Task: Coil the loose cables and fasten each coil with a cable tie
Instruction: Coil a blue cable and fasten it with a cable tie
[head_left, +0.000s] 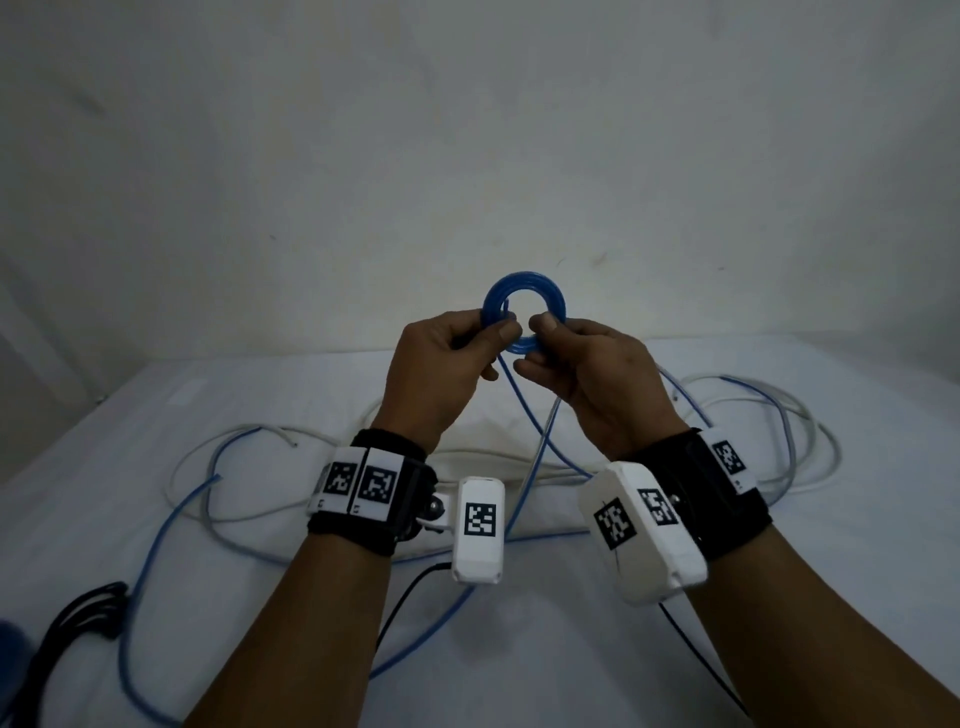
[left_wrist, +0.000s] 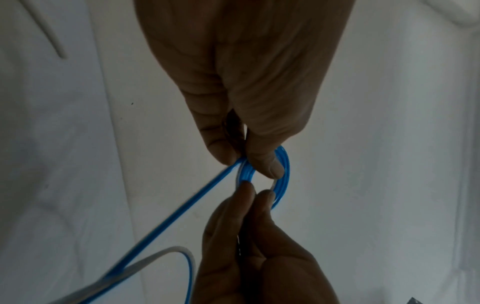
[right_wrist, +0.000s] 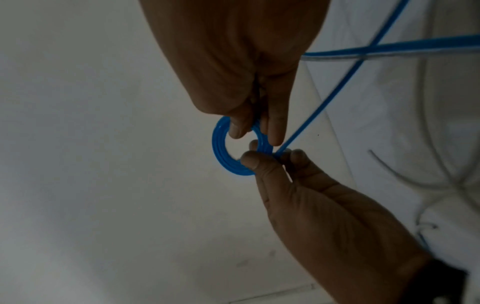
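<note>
Both hands, left (head_left: 441, 374) and right (head_left: 597, 379), fingertips pinching opposite sides of blue cable coil (head_left: 524, 296).

The head camera looked forward and down over both forearms toward the wall. Each wrist camera peered along its own palm, very close to the fingertips. All three views shared the blue coil (head_left: 524, 317) pinched between both hands.

Both forearms are bare. Each wrist wears a black strap (head_left: 374, 499) carrying white tags printed with black square codes and a white camera housing (head_left: 478, 530) trailing a thin black cable (head_left: 400, 597).
</note>
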